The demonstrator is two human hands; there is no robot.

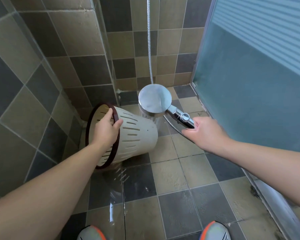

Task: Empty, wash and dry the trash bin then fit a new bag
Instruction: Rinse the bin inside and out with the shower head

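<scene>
A cream slotted trash bin (137,134) with a dark brown rim is tipped on its side above the tiled floor, its mouth turned toward me and left. My left hand (106,129) grips that rim at the top, fingers inside. My right hand (206,130) holds the chrome handle of a round shower head (155,98). Its face points down at the bin's base, and water sprays onto the bin. Water runs off the bin's lower edge onto the floor.
Wet brown and grey floor tiles (189,179) spread below. Tiled walls meet in the corner behind the bin. A frosted glass door (249,84) stands at the right. The metal shower hose (149,40) hangs down the back wall. My two shoes show at the bottom edge.
</scene>
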